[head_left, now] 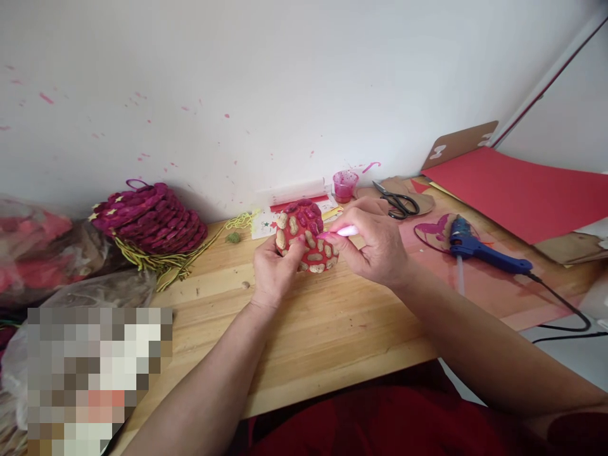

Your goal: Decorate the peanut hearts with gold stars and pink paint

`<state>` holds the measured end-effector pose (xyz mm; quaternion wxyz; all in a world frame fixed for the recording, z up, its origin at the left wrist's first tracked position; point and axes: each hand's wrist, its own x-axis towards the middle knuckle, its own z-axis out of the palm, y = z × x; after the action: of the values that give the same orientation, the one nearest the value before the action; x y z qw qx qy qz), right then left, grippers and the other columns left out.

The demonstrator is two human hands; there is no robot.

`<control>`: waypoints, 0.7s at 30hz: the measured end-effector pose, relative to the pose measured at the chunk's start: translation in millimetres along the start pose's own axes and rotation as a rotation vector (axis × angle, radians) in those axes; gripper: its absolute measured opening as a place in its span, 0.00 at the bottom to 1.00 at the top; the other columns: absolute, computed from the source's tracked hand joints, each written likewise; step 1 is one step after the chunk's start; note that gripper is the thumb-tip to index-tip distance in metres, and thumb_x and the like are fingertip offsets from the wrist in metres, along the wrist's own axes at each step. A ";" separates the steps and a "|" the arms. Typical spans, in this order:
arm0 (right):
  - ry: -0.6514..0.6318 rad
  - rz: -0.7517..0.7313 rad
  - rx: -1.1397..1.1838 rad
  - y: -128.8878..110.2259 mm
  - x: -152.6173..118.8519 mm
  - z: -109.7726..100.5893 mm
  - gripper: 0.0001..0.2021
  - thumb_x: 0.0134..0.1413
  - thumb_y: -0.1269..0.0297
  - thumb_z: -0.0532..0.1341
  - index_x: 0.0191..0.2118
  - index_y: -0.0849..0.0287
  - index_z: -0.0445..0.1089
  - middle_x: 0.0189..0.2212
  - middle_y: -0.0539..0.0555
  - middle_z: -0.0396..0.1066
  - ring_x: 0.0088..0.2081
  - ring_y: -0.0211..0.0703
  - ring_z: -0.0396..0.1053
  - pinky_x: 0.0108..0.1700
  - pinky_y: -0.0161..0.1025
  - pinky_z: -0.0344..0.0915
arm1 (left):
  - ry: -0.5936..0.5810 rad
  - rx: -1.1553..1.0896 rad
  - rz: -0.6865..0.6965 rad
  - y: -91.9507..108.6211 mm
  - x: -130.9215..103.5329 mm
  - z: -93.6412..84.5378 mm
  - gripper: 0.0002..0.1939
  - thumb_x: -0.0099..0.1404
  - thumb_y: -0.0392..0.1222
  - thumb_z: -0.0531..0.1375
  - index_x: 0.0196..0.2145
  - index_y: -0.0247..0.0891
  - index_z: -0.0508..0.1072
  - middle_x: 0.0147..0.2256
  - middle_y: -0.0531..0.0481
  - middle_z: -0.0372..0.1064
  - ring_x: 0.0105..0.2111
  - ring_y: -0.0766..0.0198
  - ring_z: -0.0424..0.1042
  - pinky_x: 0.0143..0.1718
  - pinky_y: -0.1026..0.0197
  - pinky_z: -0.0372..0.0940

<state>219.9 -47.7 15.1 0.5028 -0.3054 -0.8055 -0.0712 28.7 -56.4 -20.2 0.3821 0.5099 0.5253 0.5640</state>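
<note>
My left hand (276, 267) grips a red piece covered with peanuts (314, 257) by its lower left edge, thumb on the front. Magenta coats the peanuts on its upper part, while those below and at the left are still bare tan. In my right hand (375, 244) is a thin paintbrush with a white handle (349, 231), pinched between thumb and fingers. Its tip points left at the piece's right side; my fingers hide whether it touches. Behind stands a clear plastic cup (345, 187) stained with magenta paint.
A stack of magenta peanut-covered pieces (156, 221) with yellow yarn stands left, beside plastic bags (28, 247). Black-handled scissors (403, 204), a blue glue gun (491, 252) with its cord, and red sheets (517, 190) lie right. The paint-spattered wall (275, 95) bounds the wooden table (323, 342).
</note>
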 end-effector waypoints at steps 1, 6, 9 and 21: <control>0.016 0.005 0.006 0.1 -0.1 0.3 0.07 0.61 0.66 0.68 0.35 0.54 0.67 0.30 0.48 0.77 0.37 0.45 0.72 0.46 0.48 0.58 | 0.005 -0.004 0.000 0.2 0.2 0.1 0.13 0.57 0.50 0.69 0.29 0.36 0.78 0.25 0.54 0.73 0.23 0.67 0.66 0.26 0.65 0.64; 0.009 0.022 0.020 0.9 -1.9 4.0 0.06 0.64 0.65 0.66 0.37 0.53 0.68 0.32 0.48 0.78 0.39 0.46 0.73 0.46 0.48 0.58 | 0.005 -0.026 0.004 0.4 0.5 0.8 0.14 0.57 0.51 0.69 0.30 0.36 0.79 0.25 0.53 0.74 0.23 0.66 0.68 0.26 0.64 0.65; -0.014 0.022 0.008 1.4 -2.6 4.8 0.05 0.65 0.65 0.65 0.37 0.53 0.67 0.32 0.49 0.78 0.40 0.46 0.73 0.47 0.49 0.58 | 0.005 -0.036 0.005 0.4 0.3 0.6 0.14 0.58 0.51 0.69 0.31 0.36 0.79 0.26 0.52 0.76 0.24 0.66 0.69 0.28 0.64 0.66; 0.054 0.161 0.097 5.8 2.1 -4.2 0.04 0.66 0.62 0.62 0.38 0.53 0.68 0.33 0.50 0.77 0.39 0.48 0.72 0.43 0.48 0.61 | -0.036 -0.170 -0.022 -12.0 4.6 -1.8 0.16 0.59 0.52 0.72 0.37 0.36 0.82 0.33 0.48 0.82 0.30 0.61 0.79 0.33 0.62 0.74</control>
<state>225.8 -43.9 17.9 0.5428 -0.3422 -0.7670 0.0002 24.8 -50.5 -31.0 0.4394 0.4799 0.4743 0.5929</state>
